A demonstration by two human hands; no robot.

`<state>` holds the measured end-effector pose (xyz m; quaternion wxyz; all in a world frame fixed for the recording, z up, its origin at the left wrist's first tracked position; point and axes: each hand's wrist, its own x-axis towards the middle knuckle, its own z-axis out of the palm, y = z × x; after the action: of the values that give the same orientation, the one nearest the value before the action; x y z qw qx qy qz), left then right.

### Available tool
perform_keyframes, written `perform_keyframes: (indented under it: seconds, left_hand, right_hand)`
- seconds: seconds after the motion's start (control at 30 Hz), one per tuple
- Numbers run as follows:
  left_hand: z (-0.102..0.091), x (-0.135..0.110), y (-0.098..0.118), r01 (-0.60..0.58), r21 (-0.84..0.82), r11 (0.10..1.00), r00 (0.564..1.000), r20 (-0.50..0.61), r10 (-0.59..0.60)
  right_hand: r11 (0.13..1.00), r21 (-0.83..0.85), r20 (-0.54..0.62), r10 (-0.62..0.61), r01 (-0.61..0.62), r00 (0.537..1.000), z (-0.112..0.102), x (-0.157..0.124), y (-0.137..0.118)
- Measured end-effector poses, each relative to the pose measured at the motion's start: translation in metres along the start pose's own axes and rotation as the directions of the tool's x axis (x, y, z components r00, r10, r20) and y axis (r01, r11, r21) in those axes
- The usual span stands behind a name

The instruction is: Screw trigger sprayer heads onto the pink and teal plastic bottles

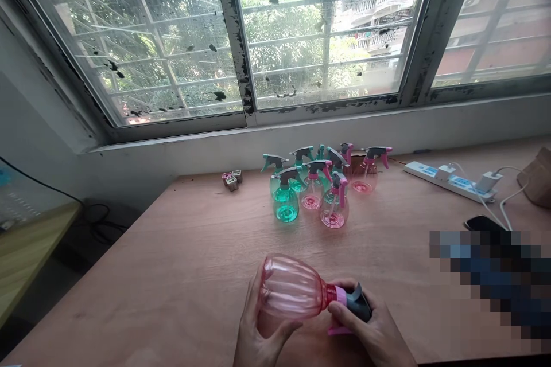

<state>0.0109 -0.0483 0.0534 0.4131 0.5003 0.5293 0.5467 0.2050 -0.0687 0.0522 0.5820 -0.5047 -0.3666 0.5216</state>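
A clear pink spray bottle (293, 289) lies sideways between my two hands, above the near part of the table. My left hand (262, 327) cups its base end, with the thumb along the underside. Around the pink collar and the dark grey spray head (358, 303), at the bottle's neck, the fingers and thumb of my right hand (372, 321) are closed. The pink trigger points down toward me, partly hidden by the right hand. Beyond my hands stands a group of several green and pink spray bottles (286, 206), all upright.
Small boxy items (232, 182) sit left of the bottle group. A white power strip (450, 182) with plugged-in chargers lies at the back right, near a dark phone (484, 223) and a brown bag (538, 178). Windows line the wall behind the table (172, 275).
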Motion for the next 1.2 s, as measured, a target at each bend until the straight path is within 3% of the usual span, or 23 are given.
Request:
perform_keyframes:
  seconds: [0.13,0.27,0.37,0.53,0.67,0.77,0.87,1.03,1.2]
  left_hand:
    - [0.0027,-0.0011,0.0037,-0.034,0.014,0.999,0.999,-0.004,0.034]
    - [-0.0005,-0.002,0.0017,0.016,-0.086,0.996,0.998,0.069,-0.01]
    - [-0.0012,-0.0018,-0.0011,0.041,-0.046,0.998,0.999,0.033,-0.04]
    - [0.0049,0.0,0.0022,-0.023,0.059,0.998,0.999,-0.039,0.025]
    - [0.0047,0.001,0.0062,-0.036,0.007,0.999,0.999,0.0,0.036]
    - [0.0004,0.0008,0.005,0.018,-0.088,0.996,0.998,0.057,-0.013]
    - [-0.0024,0.0004,0.0025,0.059,-0.07,0.996,0.995,0.079,-0.053]
    - [-0.0015,-0.0008,0.0023,-0.071,0.056,0.996,0.997,0.039,0.069]
    - [-0.0008,-0.0022,0.0055,-0.022,-0.04,0.999,0.996,0.081,0.025]
  right_hand:
    - [1.0,0.0,0.0,0.006,-0.006,1.0,-0.0016,0.0003,0.0002]
    - [0.998,-0.06,0.1,-0.001,0.007,0.995,-0.0056,0.0014,-0.0018]
    - [0.995,-0.099,0.147,-0.017,0.032,0.989,-0.008,0.0028,-0.0042]
    - [1.0,0.02,0.102,-0.002,0.0,0.995,-0.0051,0.0021,-0.0042]
    - [0.999,0.049,0.076,-0.007,0.004,0.997,-0.0008,0.0001,-0.0033]
    - [0.999,0.036,0.089,-0.004,0.0,0.996,-0.0004,0.0,-0.0041]
    - [1.0,0.014,0.086,-0.008,0.007,0.996,-0.0028,0.0015,-0.005]
    - [0.998,0.068,0.099,-0.005,-0.001,0.995,-0.0049,0.0024,-0.0053]
    - [1.0,0.031,0.098,-0.002,-0.001,0.995,-0.0032,0.0011,-0.0063]
